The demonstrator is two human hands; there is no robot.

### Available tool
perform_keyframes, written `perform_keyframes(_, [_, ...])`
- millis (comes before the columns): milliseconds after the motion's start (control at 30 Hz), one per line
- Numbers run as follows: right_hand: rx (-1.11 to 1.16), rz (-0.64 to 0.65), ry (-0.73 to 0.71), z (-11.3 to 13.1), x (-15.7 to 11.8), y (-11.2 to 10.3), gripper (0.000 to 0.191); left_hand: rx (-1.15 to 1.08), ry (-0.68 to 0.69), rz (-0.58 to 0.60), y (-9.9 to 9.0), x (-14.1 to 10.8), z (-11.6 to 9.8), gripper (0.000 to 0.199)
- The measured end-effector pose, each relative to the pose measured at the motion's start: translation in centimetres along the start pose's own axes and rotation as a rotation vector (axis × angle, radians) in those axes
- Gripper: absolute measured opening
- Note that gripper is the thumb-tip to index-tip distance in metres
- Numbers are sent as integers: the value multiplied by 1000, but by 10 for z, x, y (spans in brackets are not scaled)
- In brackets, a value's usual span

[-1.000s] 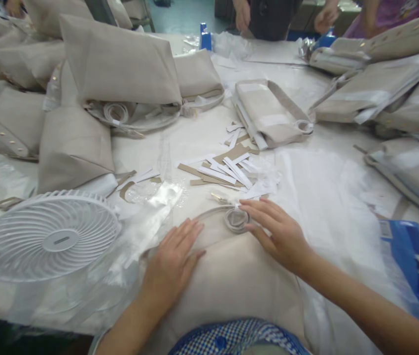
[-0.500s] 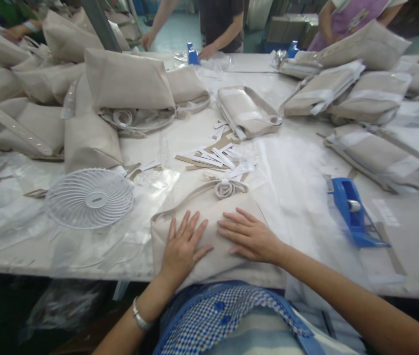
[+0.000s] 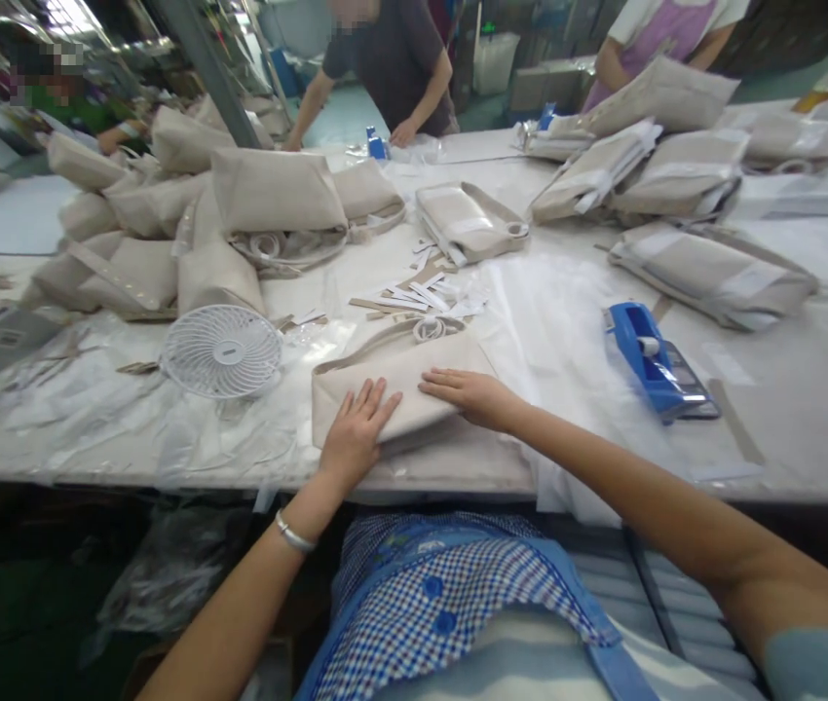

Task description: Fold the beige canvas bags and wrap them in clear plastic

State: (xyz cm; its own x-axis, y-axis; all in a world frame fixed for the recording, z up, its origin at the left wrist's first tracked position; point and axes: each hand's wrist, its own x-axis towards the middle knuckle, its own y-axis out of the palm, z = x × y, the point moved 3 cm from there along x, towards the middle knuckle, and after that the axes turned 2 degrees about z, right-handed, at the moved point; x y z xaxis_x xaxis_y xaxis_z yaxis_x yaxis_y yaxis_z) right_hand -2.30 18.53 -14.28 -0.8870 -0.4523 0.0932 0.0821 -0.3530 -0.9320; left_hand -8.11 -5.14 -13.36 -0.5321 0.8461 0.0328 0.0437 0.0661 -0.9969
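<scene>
A beige handbag point(image 3: 399, 380) lies on its side on the white table in front of me, its strap curving along the far edge. At that edge sits a small coiled strap point(image 3: 430, 329) tied with white wrap. My left hand point(image 3: 361, 419) rests on the bag's left part, fingers spread. Flat across the right part lies my right hand point(image 3: 469, 391), fingers stretched out and pointing left. Neither hand grips anything. The bag's near edge shows as a fold below my hands.
A white fan point(image 3: 224, 352) stands left of the bag. Paper strips point(image 3: 421, 292) lie beyond it. To the right are clear plastic bags point(image 3: 560, 321) and a blue tape dispenser point(image 3: 652, 360). Beige bags point(image 3: 275, 190) are piled back left, wrapped ones point(image 3: 713, 273) at right. Co-workers stand across the table.
My view has tilted up and shifted left. Both hands remain on the handbag, and its near side now looks folded up toward my hands.
</scene>
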Motion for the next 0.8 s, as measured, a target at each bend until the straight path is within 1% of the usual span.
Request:
perform_keyframes(100, [-75, -56, -9, 3, -7, 7, 67, 61, 27, -72, 12, 4, 4, 78])
perform_keyframes(200, [-117, -54, -6, 12, -24, 25, 70, 105, 22, -158, 29, -7, -4, 79])
perform_keyframes(233, [-120, -51, 1, 16, -30, 30, 71, 106, 12, -169, 35, -12, -7, 82])
perform_keyframes(300, [-113, -45, 5, 22, -36, 36, 79, 102, 8, -172, 45, -19, -11, 85])
perform_keyframes(333, [-108, -46, 7, 25, -37, 36, 86, 102, 7, -169, 48, -20, -12, 87])
perform_keyframes(367, [-105, -49, 13, 27, -35, 34, 88, 104, 5, -168, 51, -20, -12, 88])
perform_keyframes(400, [-105, -55, 19, 28, -31, 30, 83, 109, -2, -169, 54, -19, -12, 88])
perform_keyframes(467, [-123, -98, 44, 29, -17, 20, 63, 117, -17, -168, 56, -17, -10, 90])
perform_keyframes(533, [-171, -172, 82, 27, 1, 12, 54, 115, -26, -155, 55, -15, -8, 92])
perform_keyframes(600, [-221, -231, 128, 24, 18, 12, 59, 78, -25, -120, 48, -14, -8, 91])
perform_keyframes(667, [-248, -249, 174, 20, 30, 19, 65, -7, -14, -70, 35, -11, -8, 86])
perform_keyframes(733, [-255, -238, 194, 16, 34, 27, 64, -107, -19, -58, 18, -3, -7, 69])
perform_keyframes(800, [-257, -224, 198, 14, 35, 31, 63, -145, -61, -127, 4, 10, -3, 53])
